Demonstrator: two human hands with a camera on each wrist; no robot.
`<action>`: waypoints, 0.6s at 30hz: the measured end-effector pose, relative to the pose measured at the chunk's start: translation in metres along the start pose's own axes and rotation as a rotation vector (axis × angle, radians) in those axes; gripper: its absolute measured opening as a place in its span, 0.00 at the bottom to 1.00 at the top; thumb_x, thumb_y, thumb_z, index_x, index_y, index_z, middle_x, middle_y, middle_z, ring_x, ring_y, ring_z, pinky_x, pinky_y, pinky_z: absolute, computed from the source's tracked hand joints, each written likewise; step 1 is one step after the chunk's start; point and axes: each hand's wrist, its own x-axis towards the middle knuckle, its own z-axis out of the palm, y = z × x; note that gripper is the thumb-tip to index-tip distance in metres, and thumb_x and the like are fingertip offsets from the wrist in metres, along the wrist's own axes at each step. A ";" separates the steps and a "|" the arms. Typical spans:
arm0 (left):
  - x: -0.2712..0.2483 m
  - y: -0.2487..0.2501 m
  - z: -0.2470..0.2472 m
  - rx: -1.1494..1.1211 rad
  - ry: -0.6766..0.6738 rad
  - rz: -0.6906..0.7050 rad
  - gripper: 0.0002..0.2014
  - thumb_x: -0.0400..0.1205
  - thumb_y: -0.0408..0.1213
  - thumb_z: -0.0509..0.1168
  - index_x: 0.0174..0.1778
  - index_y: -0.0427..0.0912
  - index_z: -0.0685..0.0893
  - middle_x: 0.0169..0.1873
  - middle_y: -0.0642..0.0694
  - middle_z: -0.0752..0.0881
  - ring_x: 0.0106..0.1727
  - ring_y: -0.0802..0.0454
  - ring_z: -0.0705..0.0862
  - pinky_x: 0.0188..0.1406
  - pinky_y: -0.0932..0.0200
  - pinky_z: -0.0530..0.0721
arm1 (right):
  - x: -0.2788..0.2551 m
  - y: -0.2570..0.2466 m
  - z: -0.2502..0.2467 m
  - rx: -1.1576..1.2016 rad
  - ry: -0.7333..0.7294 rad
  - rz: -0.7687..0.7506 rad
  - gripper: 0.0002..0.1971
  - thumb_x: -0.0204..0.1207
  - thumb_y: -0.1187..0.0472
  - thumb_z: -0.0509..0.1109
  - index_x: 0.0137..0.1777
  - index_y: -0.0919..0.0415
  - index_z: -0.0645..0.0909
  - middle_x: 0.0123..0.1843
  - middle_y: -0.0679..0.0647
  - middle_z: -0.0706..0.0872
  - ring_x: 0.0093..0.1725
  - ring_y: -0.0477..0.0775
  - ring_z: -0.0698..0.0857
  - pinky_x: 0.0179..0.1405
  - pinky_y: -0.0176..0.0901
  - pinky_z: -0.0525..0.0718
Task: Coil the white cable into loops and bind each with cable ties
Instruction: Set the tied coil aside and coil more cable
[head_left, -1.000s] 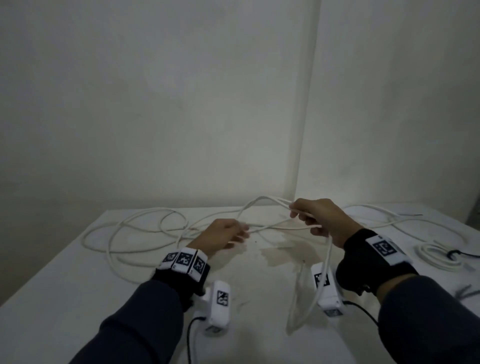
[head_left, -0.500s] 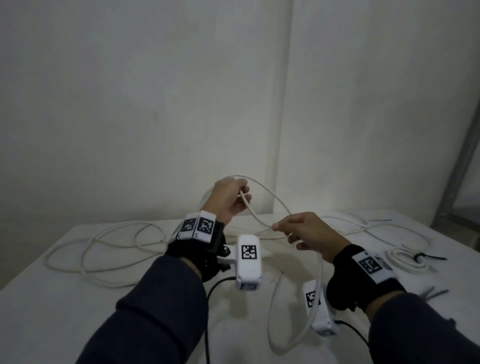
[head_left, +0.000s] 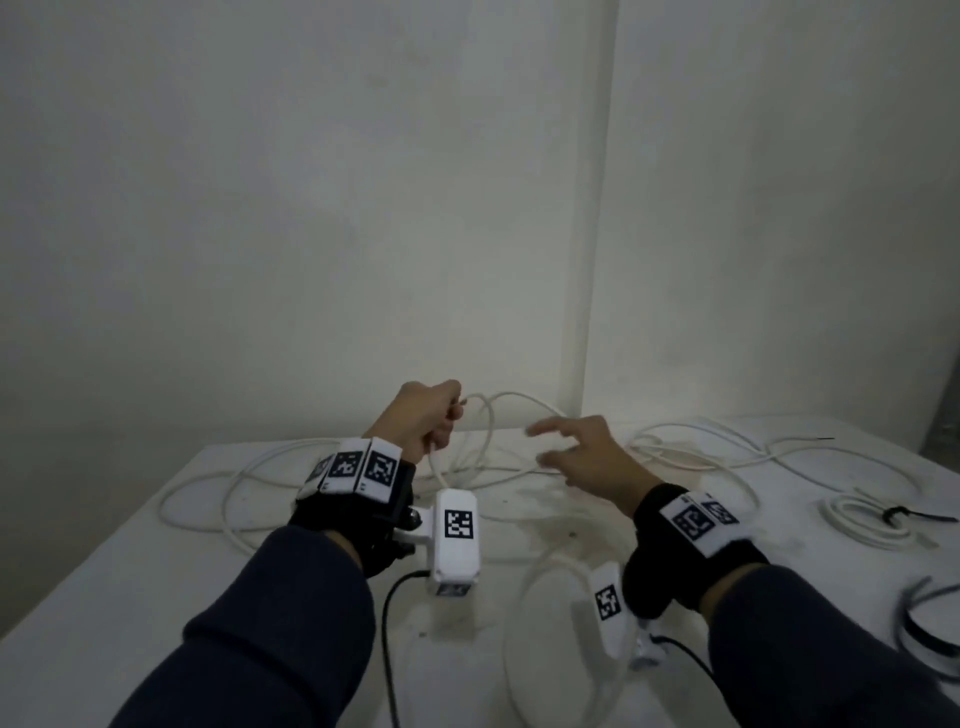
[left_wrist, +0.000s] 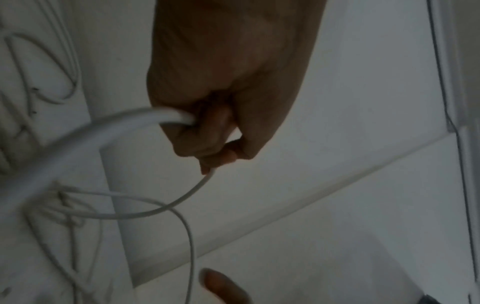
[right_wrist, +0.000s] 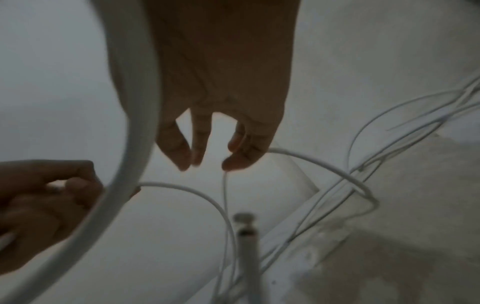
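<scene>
At the bottom of the head view, two dark sleeves reach up from the lower corners, each wrist wrapped in a black band with white marker tags and carrying a small white camera box. Between the wrists, low in the frame, a blurred loop of the white cable (head_left: 550, 639) hangs near the lens above the white table (head_left: 104, 597). Just above centre, the left hand (head_left: 423, 418) is a closed fist around the cable; in the left wrist view (left_wrist: 223, 98) the cable (left_wrist: 179, 202) enters the curled fingers from the left and leaves below the fingertips in a thin arc. To its right, the right hand (head_left: 587, 457) is spread with fingers straight and apart, holding nothing; in the right wrist view (right_wrist: 215, 102) a strand of cable (right_wrist: 324, 166) passes just beside the fingertips, and I cannot tell whether it touches them. Farther back, the rest of the cable sprawls in loose curves across the table from centre left to upper right. At the right edge lies a small cable coil (head_left: 862, 522) bound with a black tie (head_left: 904, 514), and a dark cord curves in the lower right corner. Pale walls meet in a corner behind the table.
</scene>
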 end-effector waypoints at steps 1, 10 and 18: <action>-0.002 0.001 -0.007 0.021 -0.013 -0.021 0.07 0.80 0.29 0.55 0.38 0.34 0.76 0.22 0.48 0.71 0.12 0.59 0.60 0.10 0.72 0.58 | 0.004 -0.004 0.004 0.072 0.107 0.009 0.13 0.76 0.66 0.70 0.56 0.49 0.78 0.62 0.60 0.74 0.52 0.59 0.81 0.40 0.41 0.79; -0.018 0.007 -0.075 -0.398 -0.174 0.177 0.10 0.87 0.37 0.54 0.50 0.40 0.80 0.16 0.55 0.62 0.13 0.64 0.57 0.08 0.71 0.53 | 0.017 -0.017 0.021 0.131 -0.107 0.367 0.27 0.83 0.54 0.63 0.81 0.49 0.61 0.61 0.57 0.77 0.44 0.58 0.84 0.37 0.41 0.82; -0.025 0.025 -0.093 -0.745 -0.030 0.425 0.11 0.89 0.43 0.53 0.52 0.48 0.81 0.20 0.54 0.73 0.17 0.62 0.65 0.18 0.71 0.64 | -0.012 -0.041 0.036 0.288 -0.758 0.413 0.32 0.80 0.35 0.57 0.67 0.61 0.82 0.54 0.59 0.88 0.54 0.57 0.88 0.50 0.46 0.84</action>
